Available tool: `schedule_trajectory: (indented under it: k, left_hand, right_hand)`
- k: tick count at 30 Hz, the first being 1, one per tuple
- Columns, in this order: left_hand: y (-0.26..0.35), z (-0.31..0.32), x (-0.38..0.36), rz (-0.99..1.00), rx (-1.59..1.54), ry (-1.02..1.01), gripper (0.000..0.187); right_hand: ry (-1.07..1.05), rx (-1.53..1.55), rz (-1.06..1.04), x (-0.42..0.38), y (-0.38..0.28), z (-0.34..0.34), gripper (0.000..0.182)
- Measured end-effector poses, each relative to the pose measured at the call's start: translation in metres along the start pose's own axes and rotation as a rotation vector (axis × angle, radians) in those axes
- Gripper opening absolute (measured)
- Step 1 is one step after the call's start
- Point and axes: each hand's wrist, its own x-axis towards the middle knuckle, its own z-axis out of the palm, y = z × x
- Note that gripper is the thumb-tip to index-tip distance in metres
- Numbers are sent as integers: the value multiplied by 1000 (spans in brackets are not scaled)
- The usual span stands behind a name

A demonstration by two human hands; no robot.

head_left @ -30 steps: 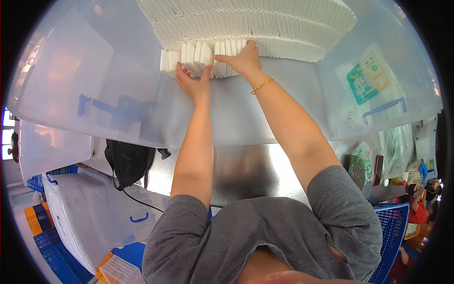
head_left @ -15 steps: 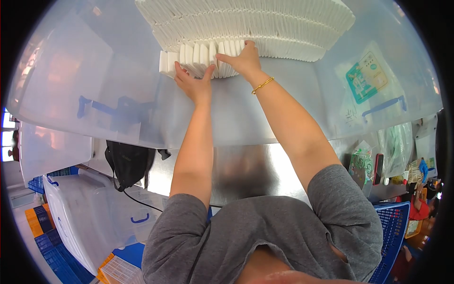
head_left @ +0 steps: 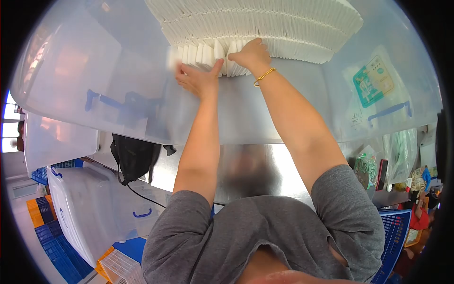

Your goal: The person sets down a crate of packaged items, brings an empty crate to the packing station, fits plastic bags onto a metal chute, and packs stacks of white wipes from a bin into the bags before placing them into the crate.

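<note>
Several long rows of thin white folded packets (head_left: 265, 21) stand packed in a large translucent plastic bin (head_left: 283, 128). A shorter front row of white packets (head_left: 203, 53) lies between my hands. My left hand (head_left: 198, 78) is at the left part of this short row, thumb and fingers spread around packets and gripping them from the front. My right hand (head_left: 250, 54), with a gold bracelet (head_left: 264, 77) on the wrist, holds the right part of the row between thumb and fingers. A small gap shows between packets near my right thumb.
Below the bin is a shiny metal table (head_left: 246, 170) with a black bag (head_left: 135, 158) at its left. Lidded clear bins (head_left: 90, 208) and blue and orange crates stand lower left. A phone (head_left: 382, 174), plastic bags and a blue basket (head_left: 395, 236) are at the right. A person in red is beyond.
The whole view has shifted slightly, moving the bin and hands rightward. My left fingers have moved and blur at the row's left end. The gap near my right thumb looks wider.
</note>
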Motion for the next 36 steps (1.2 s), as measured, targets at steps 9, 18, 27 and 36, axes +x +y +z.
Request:
schedule_trajectory:
  k: [9, 18, 27, 36]
  left_hand:
    - [16, -12, 20, 45, 226, -87, 120]
    - [68, -12, 51, -77, 335, -497, 117]
    - [70, 14, 87, -147, 683, -664, 107]
    - [87, 7, 40, -69, 778, -727, 100]
  right_hand:
    - [3, 107, -8, -2, 5, 7, 95]
    - [17, 157, -26, -5, 5, 9, 92]
    - [-6, 401, -92, 4, 50, -1, 83]
    - [277, 636, -443, -46, 173, 19, 91]
